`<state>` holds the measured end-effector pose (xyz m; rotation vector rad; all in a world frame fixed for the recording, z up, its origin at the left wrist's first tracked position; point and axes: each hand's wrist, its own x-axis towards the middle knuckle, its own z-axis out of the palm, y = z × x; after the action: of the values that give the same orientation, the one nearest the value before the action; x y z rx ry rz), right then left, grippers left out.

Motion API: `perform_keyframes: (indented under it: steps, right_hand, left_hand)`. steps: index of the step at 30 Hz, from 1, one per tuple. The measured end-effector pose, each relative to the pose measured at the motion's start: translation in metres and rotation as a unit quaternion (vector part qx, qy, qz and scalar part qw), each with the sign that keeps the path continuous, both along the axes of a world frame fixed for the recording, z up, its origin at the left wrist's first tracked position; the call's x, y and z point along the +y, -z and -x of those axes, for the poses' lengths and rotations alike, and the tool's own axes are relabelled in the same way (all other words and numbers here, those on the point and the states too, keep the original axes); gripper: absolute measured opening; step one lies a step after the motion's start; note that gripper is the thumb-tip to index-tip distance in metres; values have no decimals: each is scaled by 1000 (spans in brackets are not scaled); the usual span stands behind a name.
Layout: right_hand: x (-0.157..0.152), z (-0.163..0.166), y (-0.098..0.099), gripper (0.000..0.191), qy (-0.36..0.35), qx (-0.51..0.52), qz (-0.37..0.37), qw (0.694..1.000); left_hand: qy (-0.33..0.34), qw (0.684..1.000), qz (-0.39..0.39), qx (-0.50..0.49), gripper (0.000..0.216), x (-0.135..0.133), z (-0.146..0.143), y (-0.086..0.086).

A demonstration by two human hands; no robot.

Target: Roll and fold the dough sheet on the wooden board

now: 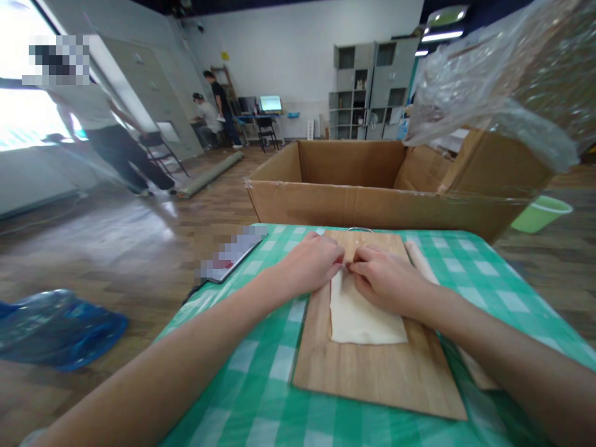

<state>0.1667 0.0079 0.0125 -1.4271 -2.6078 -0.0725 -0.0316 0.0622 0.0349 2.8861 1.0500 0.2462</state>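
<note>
Count from the head view: one wooden board [372, 366], one pale dough sheet [361, 316] on it, one rolling pin [421, 261], one open cardboard box [354, 180], one phone-like slab [228, 257] (its face blurred out), one green bucket [542, 213], one blue plastic bag [56, 329] on the floor, one clear plastic bag [503, 81] hanging at upper right. Three other people in the room, all well beyond the board.

I take the board as my landmark. It lies on the checked green counter [261, 372], its metal hanging loop at the far edge. The dough sheet lies flat on the board's middle, running from the near half up to the far half.

My left hand [310, 267] and right hand [388, 279] meet over the far end of the dough. The fingers [336, 264] of both are pressed together at the tips, pinching the far edge of the dough between them; the rest of the sheet lies nearer to me than the fingertips, partly under my right palm.

The rolling pin lies just beside the board's right edge. The phone-like slab lies left of the board at the counter's corner. The box stands beyond the board's far edge.

No readable brand, label or writing anywhere.
</note>
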Motion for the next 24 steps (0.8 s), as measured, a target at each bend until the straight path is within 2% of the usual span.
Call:
perform_keyframes:
  steps: [2,5,9,13,16,19,21,24]
  right_hand:
    - [5,1,6,28,4,40,7,999]
    - [12,-1,17,26,10,109,14,994]
    - [21,-6,25,23,-15,180,26,983]
    - [23,-9,26,28,-47,214,29,975]
    - [18,-9,21,28,-52,150,14,987]
    - [10,-6,12,28,-35,55,5,998]
    - [6,-4,6,28,-25,18,6,1000]
    - [3,-1,1,27,-22,2,10,1000]
  left_hand:
    - [-12,1000,15,-12,17,-1,1,0]
    - [-46,994,83,-52,12,1,3,1]
    - [-95,981,150,-83,11,7,6,5]
    - [-57,980,173,-84,12,16,10,9]
    - [-23,985,153,-71,16,18,13,6]
    - [18,995,94,-3,23,13,12,-2]
    - [44,996,50,55,24,3,9,-7]
    - [44,993,-18,112,25,-18,1,-8]
